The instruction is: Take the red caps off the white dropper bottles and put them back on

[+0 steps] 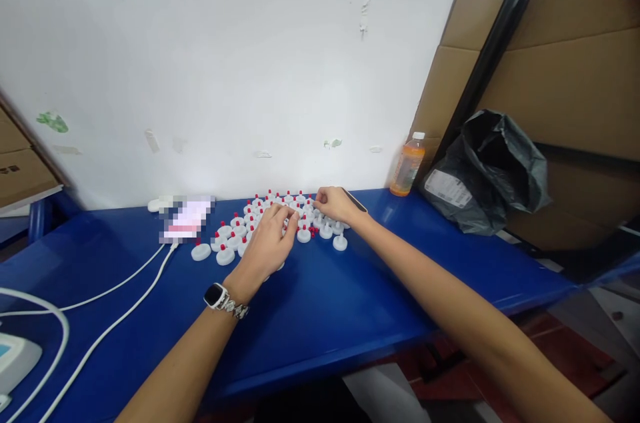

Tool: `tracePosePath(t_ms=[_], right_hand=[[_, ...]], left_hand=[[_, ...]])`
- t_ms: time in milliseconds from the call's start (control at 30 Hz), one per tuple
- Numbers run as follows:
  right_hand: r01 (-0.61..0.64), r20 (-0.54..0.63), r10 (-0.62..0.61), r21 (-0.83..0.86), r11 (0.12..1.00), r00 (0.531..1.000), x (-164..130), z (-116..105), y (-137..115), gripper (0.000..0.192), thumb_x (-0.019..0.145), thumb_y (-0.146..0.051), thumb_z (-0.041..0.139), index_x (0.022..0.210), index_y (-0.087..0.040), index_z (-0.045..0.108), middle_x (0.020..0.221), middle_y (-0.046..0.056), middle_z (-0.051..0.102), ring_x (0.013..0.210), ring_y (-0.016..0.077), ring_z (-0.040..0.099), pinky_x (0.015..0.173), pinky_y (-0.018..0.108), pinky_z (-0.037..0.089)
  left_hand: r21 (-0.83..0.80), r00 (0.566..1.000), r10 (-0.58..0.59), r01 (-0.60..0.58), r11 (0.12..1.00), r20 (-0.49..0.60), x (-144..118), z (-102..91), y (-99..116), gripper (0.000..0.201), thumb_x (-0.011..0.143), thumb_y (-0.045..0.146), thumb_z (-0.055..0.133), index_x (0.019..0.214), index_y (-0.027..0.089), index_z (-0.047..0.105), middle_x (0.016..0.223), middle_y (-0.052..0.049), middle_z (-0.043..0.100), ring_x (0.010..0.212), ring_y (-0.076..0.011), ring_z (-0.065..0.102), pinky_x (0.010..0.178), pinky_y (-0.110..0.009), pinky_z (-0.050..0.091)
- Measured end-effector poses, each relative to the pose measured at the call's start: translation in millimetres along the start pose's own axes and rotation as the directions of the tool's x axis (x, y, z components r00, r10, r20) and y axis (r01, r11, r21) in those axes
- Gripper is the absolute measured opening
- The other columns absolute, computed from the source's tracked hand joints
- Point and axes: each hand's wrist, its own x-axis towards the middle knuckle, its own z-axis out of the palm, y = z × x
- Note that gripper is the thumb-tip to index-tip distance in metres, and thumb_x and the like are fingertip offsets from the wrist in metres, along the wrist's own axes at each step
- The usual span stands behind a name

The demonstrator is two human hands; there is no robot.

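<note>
Many white round nozzle caps (pixel 225 256), most topped with small red tips, stand crowded on the blue table by the wall. My left hand (pixel 273 236), with a watch on its wrist, is curled over the middle of the group; its fingers hide whatever lies under them. Just to its right, my right hand (pixel 336 204) has thumb and fingertips pinched together above the caps, and what they hold is too small to make out. Between and below the hands lie a few loose red tips (pixel 313 232). White caps without red tips (pixel 340 243) stand at the group's right side.
A phone (pixel 187 217) with a white cable (pixel 127 323) lies left of the caps. An orange drink bottle (pixel 407 165) stands against the wall at the right, beside a grey plastic bag (pixel 480 173). Cardboard (pixel 565 76) leans behind the bag. The blue table's (pixel 330 316) front edge runs below my arms.
</note>
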Motion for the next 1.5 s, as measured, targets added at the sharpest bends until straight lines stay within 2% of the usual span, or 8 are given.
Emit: tracePosePath(t_ms=[333, 467, 567, 667, 733, 833, 967, 1500], right_hand=[[0.111, -0.029, -0.113, -0.071, 0.991, 0.993, -13, -3, -17, 0.02, 0.085, -0.038, 0.064, 0.08, -0.021, 0.072, 0.081, 0.005, 0.068, 0.092, 0.0228, 0.057, 0.09, 0.039, 0.031], [0.086, -0.204, -0.028, 0.279, 0.956, 0.978, -24, -5, -29, 0.018, 0.084, -0.035, 0.064, 0.08, -0.018, 0.069, 0.075, 0.002, 0.067, 0.074, 0.0161, 0.055, 0.079, 0.032, 0.038], [0.151, -0.228, -0.008, 0.616, 0.773, 0.974, -38, -2, -40, 0.025, 0.082, -0.043, 0.066, 0.079, -0.018, 0.067, 0.071, 0.0, 0.065, 0.065, 0.0141, 0.052, 0.066, 0.028, 0.04], [0.165, -0.197, -0.028, 0.729, 0.665, 0.98, -56, 1, -46, 0.029, 0.086, -0.047, 0.062, 0.081, -0.019, 0.067, 0.069, 0.0, 0.062, 0.063, 0.0141, 0.051, 0.062, 0.027, 0.039], [0.163, -0.182, -0.057, 0.646, 0.746, 0.982, -68, 0, -45, 0.028, 0.091, -0.043, 0.055, 0.082, -0.02, 0.069, 0.07, 0.0, 0.063, 0.064, 0.015, 0.051, 0.064, 0.029, 0.038], [0.221, -0.137, -0.191, 0.256, 0.941, 0.972, -82, -5, -39, 0.018, 0.09, -0.03, 0.057, 0.08, -0.021, 0.069, 0.079, 0.003, 0.067, 0.08, 0.0194, 0.054, 0.078, 0.035, 0.036], [0.279, -0.007, -0.283, -0.155, 0.948, 0.959, -88, -7, -35, 0.011, 0.088, -0.029, 0.063, 0.089, -0.021, 0.071, 0.093, 0.008, 0.066, 0.096, 0.025, 0.051, 0.085, 0.041, 0.03], [0.301, 0.04, -0.299, -0.169, 0.938, 0.953, -84, -7, -27, 0.011, 0.092, -0.026, 0.061, 0.088, -0.02, 0.068, 0.1, 0.008, 0.064, 0.104, 0.0258, 0.049, 0.087, 0.041, 0.031]], left_hand=[[0.03, 1.0, 0.01, -0.009, 1.0, -0.027, -1, -2.2, -4, 0.028, 0.101, 0.037, 0.039, 0.095, 0.021, 0.06, 0.101, -0.007, 0.06, 0.098, -0.0238, 0.058, 0.087, -0.04, 0.046], [0.036, 0.998, 0.013, -0.01, 0.999, -0.066, -3, -4.6, -4, 0.025, 0.099, 0.038, 0.044, 0.107, 0.022, 0.06, 0.111, -0.008, 0.061, 0.106, -0.0251, 0.056, 0.094, -0.042, 0.045], [0.021, 0.998, 0.029, -0.028, 0.999, -0.055, -3, -5.4, -4, 0.031, 0.097, 0.039, 0.049, 0.122, 0.022, 0.057, 0.123, -0.009, 0.06, 0.111, -0.026, 0.056, 0.1, -0.045, 0.043], [-0.025, 0.999, 0.037, -0.036, 0.999, 0.037, -4, -4.8, -5, 0.033, 0.096, 0.041, 0.05, 0.121, 0.02, 0.057, 0.117, -0.009, 0.064, 0.109, -0.0258, 0.059, 0.098, -0.044, 0.045], [-0.052, 0.996, 0.041, -0.037, 0.998, 0.078, -6, -4.2, -6, 0.034, 0.098, 0.043, 0.047, 0.121, 0.02, 0.057, 0.115, -0.009, 0.065, 0.108, -0.0254, 0.06, 0.098, -0.044, 0.046], [-0.057, 0.994, 0.065, -0.06, 0.997, 0.089, -8, -4.0, -7, 0.039, 0.1, 0.044, 0.041, 0.129, 0.023, 0.055, 0.12, -0.01, 0.063, 0.111, -0.0253, 0.058, 0.102, -0.046, 0.044], [-0.052, 0.993, 0.067, -0.062, 0.997, 0.096, -11, -4.7, -5, 0.044, 0.102, 0.044, 0.036, 0.138, 0.024, 0.051, 0.129, -0.01, 0.06, 0.12, -0.0253, 0.053, 0.109, -0.047, 0.039], [-0.036, 0.993, 0.06, -0.056, 0.998, 0.103, -11, -8.3, -3, 0.044, 0.102, 0.045, 0.037, 0.136, 0.023, 0.053, 0.128, -0.01, 0.061, 0.121, -0.0258, 0.052, 0.108, -0.046, 0.04]])
